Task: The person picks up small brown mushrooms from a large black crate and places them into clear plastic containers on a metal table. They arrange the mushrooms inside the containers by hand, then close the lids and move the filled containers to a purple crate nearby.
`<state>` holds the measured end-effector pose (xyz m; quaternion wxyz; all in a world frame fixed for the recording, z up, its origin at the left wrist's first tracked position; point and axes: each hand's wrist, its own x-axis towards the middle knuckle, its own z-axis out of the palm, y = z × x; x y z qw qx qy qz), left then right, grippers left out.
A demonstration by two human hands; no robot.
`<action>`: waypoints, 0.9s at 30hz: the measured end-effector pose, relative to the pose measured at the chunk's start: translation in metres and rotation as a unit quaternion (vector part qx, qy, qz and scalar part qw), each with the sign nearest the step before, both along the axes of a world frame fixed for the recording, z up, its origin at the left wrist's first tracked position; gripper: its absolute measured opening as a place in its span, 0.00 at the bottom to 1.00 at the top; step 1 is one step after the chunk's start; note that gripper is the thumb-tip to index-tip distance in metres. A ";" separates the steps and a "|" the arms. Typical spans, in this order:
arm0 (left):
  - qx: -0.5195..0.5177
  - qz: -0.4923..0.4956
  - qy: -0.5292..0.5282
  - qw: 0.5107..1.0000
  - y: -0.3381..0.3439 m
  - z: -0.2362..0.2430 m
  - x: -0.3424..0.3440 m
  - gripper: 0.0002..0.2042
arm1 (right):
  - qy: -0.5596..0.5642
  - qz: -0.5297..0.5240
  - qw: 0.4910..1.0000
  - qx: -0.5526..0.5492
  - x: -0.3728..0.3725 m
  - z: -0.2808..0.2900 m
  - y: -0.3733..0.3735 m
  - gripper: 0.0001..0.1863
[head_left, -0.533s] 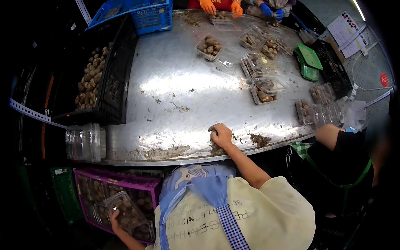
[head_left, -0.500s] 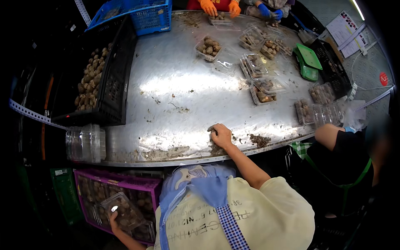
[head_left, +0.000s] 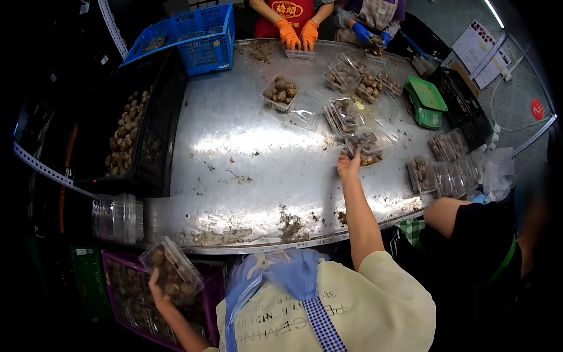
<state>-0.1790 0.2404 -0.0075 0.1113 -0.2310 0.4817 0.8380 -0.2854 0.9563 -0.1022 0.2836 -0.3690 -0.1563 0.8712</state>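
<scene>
A: What changed with the right hand (head_left: 348, 166)?
B: It left the table (head_left: 234, 146) edge; now open-fingered at a filled clear tray (head_left: 366, 149).
A: The left hand (head_left: 157, 288)?
B: Clamped on a filled clamshell box (head_left: 171, 271) below the table.

The metal table (head_left: 246, 141) is silver-grey with brown dirt marks. At its far left corner stands a blue crate (head_left: 193, 38), and along its left edge a black crate (head_left: 155, 138) with brown round produce. On its right part sits a green scale (head_left: 427, 101). Across it are orange gloves (head_left: 298, 34) and blue gloves (head_left: 369, 34). Below its near edge, a purple crate (head_left: 120, 293) (partly dark) and a blue-white checked strap (head_left: 319, 322) on a pale yellow shirt (head_left: 375, 305).
</scene>
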 end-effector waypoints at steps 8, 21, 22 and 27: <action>-0.028 0.011 -0.021 0.999 0.105 0.003 -0.031 0.20 | -0.010 -0.030 0.997 0.074 0.002 -0.014 0.149 0.13; 0.037 -0.043 -0.070 0.996 0.210 -0.026 -0.098 0.19 | 0.119 0.219 0.968 0.040 -0.064 0.016 0.007 0.13; 0.023 -0.036 -0.079 0.996 0.208 -0.038 -0.100 0.18 | 0.132 0.190 0.973 0.018 -0.076 0.009 0.017 0.13; 0.032 -0.057 -0.076 0.995 0.224 -0.037 -0.104 0.18 | 0.149 -0.010 0.988 0.034 -0.094 -0.011 0.096 0.14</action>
